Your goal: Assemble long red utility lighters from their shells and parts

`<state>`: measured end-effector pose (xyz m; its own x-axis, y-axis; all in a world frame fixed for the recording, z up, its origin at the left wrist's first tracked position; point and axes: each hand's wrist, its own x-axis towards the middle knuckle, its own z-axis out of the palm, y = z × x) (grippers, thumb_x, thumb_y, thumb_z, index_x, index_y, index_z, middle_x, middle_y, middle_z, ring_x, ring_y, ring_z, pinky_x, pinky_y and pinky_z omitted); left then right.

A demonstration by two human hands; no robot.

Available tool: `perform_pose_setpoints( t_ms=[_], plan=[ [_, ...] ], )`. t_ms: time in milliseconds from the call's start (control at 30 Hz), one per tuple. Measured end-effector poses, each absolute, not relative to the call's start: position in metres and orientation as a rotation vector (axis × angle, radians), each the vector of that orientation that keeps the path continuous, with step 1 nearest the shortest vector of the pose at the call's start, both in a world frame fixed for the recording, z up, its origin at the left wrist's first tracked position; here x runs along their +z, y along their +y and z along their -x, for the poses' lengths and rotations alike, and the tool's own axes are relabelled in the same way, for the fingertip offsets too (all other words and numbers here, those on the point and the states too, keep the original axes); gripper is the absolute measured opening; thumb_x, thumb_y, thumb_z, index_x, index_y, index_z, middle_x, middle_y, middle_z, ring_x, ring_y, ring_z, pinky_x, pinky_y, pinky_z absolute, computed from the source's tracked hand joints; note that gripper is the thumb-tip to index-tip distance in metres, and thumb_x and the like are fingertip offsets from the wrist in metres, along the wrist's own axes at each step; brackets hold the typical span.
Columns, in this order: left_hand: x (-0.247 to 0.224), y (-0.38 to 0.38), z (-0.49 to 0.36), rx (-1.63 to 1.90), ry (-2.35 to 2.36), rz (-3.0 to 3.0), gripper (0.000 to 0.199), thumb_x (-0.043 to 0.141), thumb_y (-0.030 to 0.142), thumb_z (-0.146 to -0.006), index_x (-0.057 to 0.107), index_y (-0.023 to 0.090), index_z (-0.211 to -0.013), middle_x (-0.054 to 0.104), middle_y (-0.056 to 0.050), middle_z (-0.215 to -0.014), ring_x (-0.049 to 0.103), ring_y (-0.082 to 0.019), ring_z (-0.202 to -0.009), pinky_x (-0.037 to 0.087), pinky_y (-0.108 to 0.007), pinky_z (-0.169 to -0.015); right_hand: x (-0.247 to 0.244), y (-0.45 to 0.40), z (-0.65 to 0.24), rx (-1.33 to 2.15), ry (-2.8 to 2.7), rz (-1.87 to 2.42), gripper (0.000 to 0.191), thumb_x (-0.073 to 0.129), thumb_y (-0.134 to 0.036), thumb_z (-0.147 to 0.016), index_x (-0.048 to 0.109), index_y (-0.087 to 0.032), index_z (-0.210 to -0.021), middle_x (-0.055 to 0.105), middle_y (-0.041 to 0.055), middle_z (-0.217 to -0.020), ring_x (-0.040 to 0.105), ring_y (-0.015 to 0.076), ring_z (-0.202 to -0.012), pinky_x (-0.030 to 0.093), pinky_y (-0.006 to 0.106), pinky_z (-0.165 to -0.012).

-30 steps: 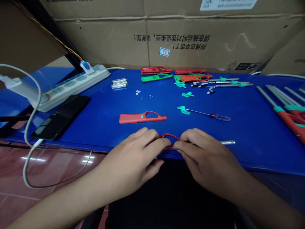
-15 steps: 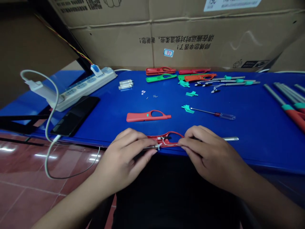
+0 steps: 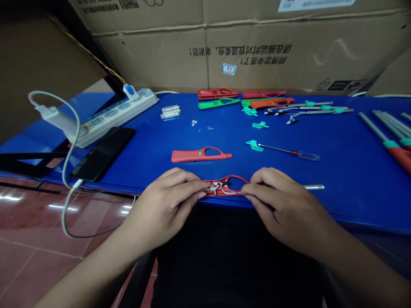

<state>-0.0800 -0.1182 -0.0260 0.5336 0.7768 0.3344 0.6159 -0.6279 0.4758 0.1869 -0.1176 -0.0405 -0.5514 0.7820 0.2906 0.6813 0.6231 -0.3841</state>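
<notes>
A red lighter shell half [image 3: 241,177] lies open side up at the table's front edge, between my hands. My left hand [image 3: 168,196] is closed at its wide end, fingers on a small gas tank [image 3: 210,189] seated in the shell and mostly covered. A black igniter [image 3: 222,184] with white wire sits beside the tank. My right hand [image 3: 278,194] pinches the shell's narrow end; a metal tube [image 3: 314,187] sticks out beyond that hand. Behind them rests another red shell half [image 3: 195,155], outer face up.
A screwdriver [image 3: 298,154] and green plastic pieces [image 3: 255,146] lie behind my right hand. Clear gas tanks [image 3: 170,112], coloured shells [image 3: 218,103] and metal tubes [image 3: 327,110] sit farther back. At left are a phone [image 3: 102,154] and power strip [image 3: 112,114]; a carton [image 3: 240,38] stands behind.
The gas tank has moved from the shell's near edge into the shell, with my left hand shifting slightly forward. My right hand keeps its hold.
</notes>
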Motion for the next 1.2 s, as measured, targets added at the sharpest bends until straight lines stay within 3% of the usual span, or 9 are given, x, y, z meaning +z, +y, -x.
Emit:
perform_pose_setpoints(
  t_ms=[633,1200],
  plan=[
    [-0.027,-0.115,0.076,0.774,1.117,-2.452,0.019,0.063,0.012,-0.093,0.074,0.020,-0.106,0.069,-0.004,-0.098,0.063,-0.014,-0.088,0.053,-0.028,-0.080,-0.043,-0.118,-0.188,0.327,-2.385,1.138,0.021,0.050,-0.014,-0.098,0.071,-0.019,-0.098,0.059,0.0049,-0.093,0.054,0.0178,-0.086,0.045,0.034,-0.074],
    [-0.016,-0.106,0.083,0.475,1.099,-2.603,0.027,0.057,0.020,-0.098,0.067,0.020,-0.122,0.065,-0.006,-0.100,0.060,-0.018,-0.094,0.051,-0.033,-0.084,-0.043,-0.118,-0.187,0.353,-2.376,1.168,0.022,0.050,-0.014,-0.098,0.071,-0.020,-0.099,0.058,0.0045,-0.093,0.053,0.0174,-0.085,0.044,0.034,-0.073]
  ],
)
